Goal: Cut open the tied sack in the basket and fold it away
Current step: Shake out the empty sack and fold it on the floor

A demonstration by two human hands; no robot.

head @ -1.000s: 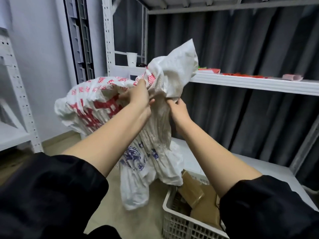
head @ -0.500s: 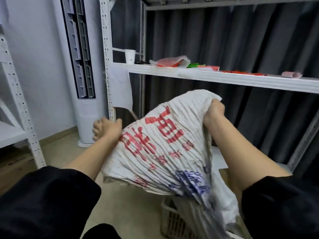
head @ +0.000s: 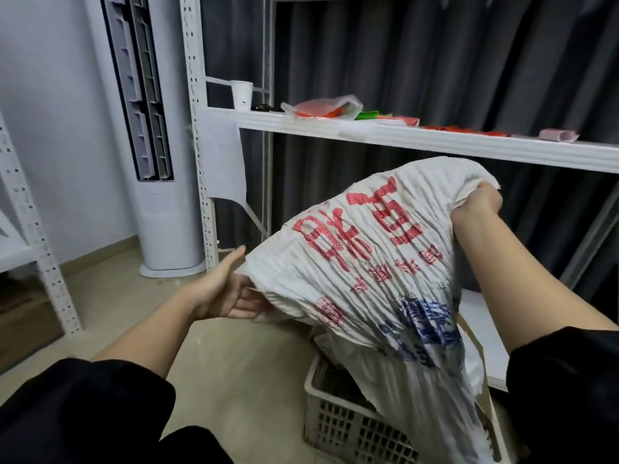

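A crumpled white woven sack with red and blue print hangs spread out in the air between my hands. My right hand grips its upper right corner. My left hand holds the lower left edge, fingers partly under the cloth. The sack's blurred lower end trails down over a white plastic lattice basket on the floor at the lower right. Brown cardboard shows inside the basket behind the sack.
A white metal shelf runs across above the sack, carrying a paper cup, a plastic bag and red items. A standing air conditioner is at the left, another rack at the far left. Dark curtains hang behind.
The sack was bunched up high with both hands close together. My hands have moved apart and down, spreading the sack out flat, left hand lower and right hand higher.
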